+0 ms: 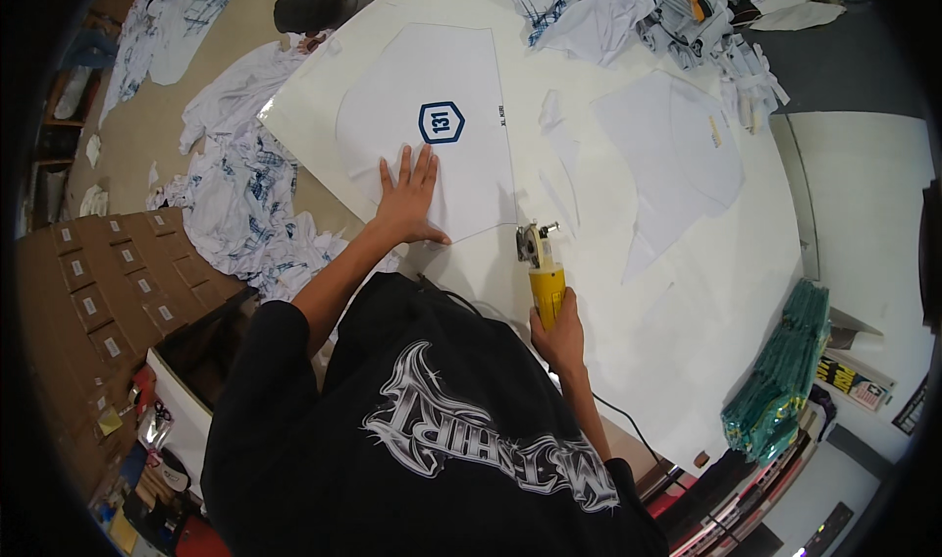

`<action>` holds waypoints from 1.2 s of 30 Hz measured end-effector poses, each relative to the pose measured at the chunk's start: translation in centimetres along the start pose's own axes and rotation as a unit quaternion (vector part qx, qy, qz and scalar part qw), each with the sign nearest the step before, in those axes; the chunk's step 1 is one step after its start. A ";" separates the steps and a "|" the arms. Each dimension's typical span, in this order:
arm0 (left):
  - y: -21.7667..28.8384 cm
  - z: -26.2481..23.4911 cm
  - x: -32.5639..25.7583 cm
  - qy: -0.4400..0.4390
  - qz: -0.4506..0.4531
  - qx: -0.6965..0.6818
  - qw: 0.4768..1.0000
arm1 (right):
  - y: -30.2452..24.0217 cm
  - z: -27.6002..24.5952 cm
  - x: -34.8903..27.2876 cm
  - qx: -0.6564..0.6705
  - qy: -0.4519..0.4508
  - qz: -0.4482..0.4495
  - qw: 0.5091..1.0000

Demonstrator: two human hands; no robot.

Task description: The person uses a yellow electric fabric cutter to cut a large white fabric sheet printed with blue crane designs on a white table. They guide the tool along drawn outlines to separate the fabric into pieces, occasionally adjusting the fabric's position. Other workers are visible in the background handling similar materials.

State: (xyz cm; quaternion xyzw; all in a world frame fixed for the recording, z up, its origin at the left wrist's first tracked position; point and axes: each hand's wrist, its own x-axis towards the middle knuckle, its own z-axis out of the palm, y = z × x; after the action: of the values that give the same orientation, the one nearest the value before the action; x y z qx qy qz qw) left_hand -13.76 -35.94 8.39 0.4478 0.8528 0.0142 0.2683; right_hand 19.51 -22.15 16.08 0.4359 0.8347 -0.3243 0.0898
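A white fabric panel with a dark blue hexagon print lies flat on the white table. My left hand rests on its lower left part, fingers spread. In my right hand is a yellow electric rotary cutter, gripped round its body. The cutter's metal head stands by the panel's lower right corner; whether its blade touches the fabric I cannot tell. Thin white offcuts lie to the right of the panel. Farther right, another white fabric piece is spread out.
White and blue cloth is heaped at the table's far edge. A person is beyond the far left edge. Cloth piles and brown cartons stand on the left. Green plastic-wrapped bundles sit at the right edge. The cutter's cord trails nearby.
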 end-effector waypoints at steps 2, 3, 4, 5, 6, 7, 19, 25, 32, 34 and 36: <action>-0.1 0.0 -0.2 0.002 -0.006 -0.005 1.000 | -0.5 0.1 1.2 0.002 0.004 -0.018 1.000; -0.2 0.1 -0.2 0.005 -0.006 -0.009 1.000 | -0.6 0.3 1.6 0.000 0.011 -0.030 0.999; -0.2 0.1 -0.2 0.008 -0.005 -0.012 1.000 | -0.7 0.4 1.8 -0.002 0.017 -0.043 0.999; -0.3 0.1 -0.2 0.008 -0.004 -0.014 1.000 | -0.9 0.4 1.9 -0.003 0.015 -0.038 0.999; -0.3 0.2 -0.1 0.007 -0.003 -0.016 1.000 | -1.2 0.5 1.8 -0.004 0.012 -0.033 0.999; -0.3 0.2 -0.1 0.009 -0.002 -0.019 1.000 | -1.4 0.5 1.8 -0.007 0.011 -0.029 0.999; -0.5 0.7 -0.2 0.035 0.004 -0.023 0.999 | -2.6 1.0 3.6 -0.019 0.011 -0.042 0.999; -0.6 0.7 -0.1 0.041 0.009 -0.021 0.999 | -4.3 0.6 6.6 -0.018 0.009 -0.053 0.998; -0.6 0.4 -0.3 0.043 0.010 -0.022 0.999 | -6.3 -0.2 9.5 -0.023 0.010 -0.076 0.997; -0.6 0.2 -0.4 0.040 0.009 -0.024 0.999 | -6.7 -0.3 10.4 -0.021 0.009 -0.077 0.997; -0.7 0.4 -0.3 0.045 0.011 -0.027 0.999 | -7.2 -0.5 11.2 -0.015 0.010 -0.078 0.997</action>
State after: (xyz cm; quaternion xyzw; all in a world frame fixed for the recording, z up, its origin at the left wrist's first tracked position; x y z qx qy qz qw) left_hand -13.93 -36.67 8.05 0.4488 0.8582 0.0601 0.2416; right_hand 7.17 -17.30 14.93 0.3707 0.8719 -0.3137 0.0627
